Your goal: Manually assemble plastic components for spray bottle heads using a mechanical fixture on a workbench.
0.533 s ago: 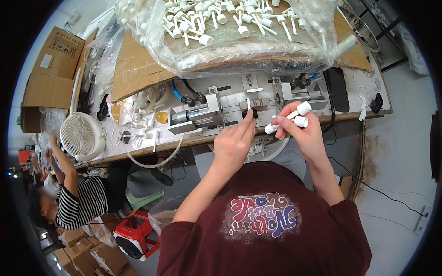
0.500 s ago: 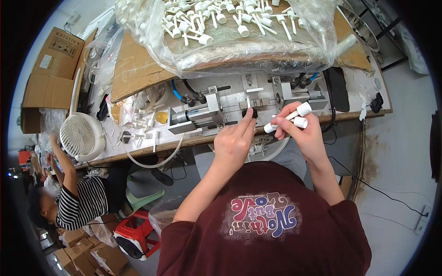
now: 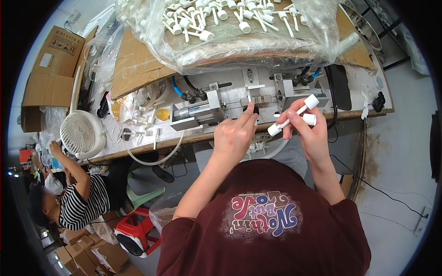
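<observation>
My right hand (image 3: pixel 311 131) is closed around several white plastic capped stems (image 3: pixel 311 101), their round caps sticking out on both sides of the fingers. My left hand (image 3: pixel 234 138) reaches to the middle of a metal bench fixture (image 3: pixel 263 99), index and middle fingers stretched forward. Its fingertips rest at a small black block (image 3: pixel 257 110), just below a thin white stem (image 3: pixel 249 97) in the fixture. The thumb is hidden. Metal cylinder units stand left (image 3: pixel 195 115) and right (image 3: pixel 287 89) of the fixture, with blue and black air hoses.
Clear plastic sheeting (image 3: pixel 193 57) over cardboard (image 3: pixel 131 64) bears a heap of white capped stems (image 3: pixel 244 27) at the back. A white fan (image 3: pixel 83 135) and loose white parts lie left; a black phone-like slab (image 3: pixel 338 87) lies right. At far left sits another person (image 3: pixel 87 200).
My right hand has shifted slightly right with the white capped stems, which have turned a little. My left hand stays at the fixture. The other person's arm has moved.
</observation>
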The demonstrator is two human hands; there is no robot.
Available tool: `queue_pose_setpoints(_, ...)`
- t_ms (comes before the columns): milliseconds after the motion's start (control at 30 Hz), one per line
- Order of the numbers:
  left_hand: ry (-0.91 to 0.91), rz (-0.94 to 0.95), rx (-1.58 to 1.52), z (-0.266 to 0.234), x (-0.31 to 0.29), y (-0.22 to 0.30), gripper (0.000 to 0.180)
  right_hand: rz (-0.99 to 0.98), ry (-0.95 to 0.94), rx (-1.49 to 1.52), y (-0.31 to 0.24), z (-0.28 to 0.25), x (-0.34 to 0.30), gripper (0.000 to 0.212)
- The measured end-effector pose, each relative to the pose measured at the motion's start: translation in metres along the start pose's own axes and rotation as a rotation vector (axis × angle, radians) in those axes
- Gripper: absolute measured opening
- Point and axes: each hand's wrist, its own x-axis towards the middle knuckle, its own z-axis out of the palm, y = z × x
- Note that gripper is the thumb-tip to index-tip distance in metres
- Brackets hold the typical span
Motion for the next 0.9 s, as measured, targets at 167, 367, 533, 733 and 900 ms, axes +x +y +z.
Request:
queue_pose_setpoints(167, 0.042, -0.014, -0.269, -0.014, 0.002, 0.006, 0.036, 0.031, 0.033, 0.042, 0.001, -0.002, -0.002, 0.011)
queue_pose_setpoints(367, 0.134, 0.150, -0.440, -0.034, 0.001, 0.027, 0.038, 0.180, -0.046, 0.233, 0.003, 0.003, -0.001, 0.011)
queue_pose_setpoints(533, 0.096, 0.090, -0.529, -0.043, 0.000, 0.030, 0.031, 0.247, -0.067, 0.237, 0.001, 0.007, 0.003, 0.014)
queue_pose_setpoints(733, 0.061, -0.062, -0.698, -0.048, -0.009, 0.029, 0.031, 0.120, 0.091, 0.143, 0.006, -0.001, 0.007, 0.020)
queue_pose_setpoints(900, 0.117, -0.177, -0.358, -0.019, -0.014, 0.015, 0.031, -0.095, 0.095, -0.072, 0.011, -0.005, 0.006, 0.014)
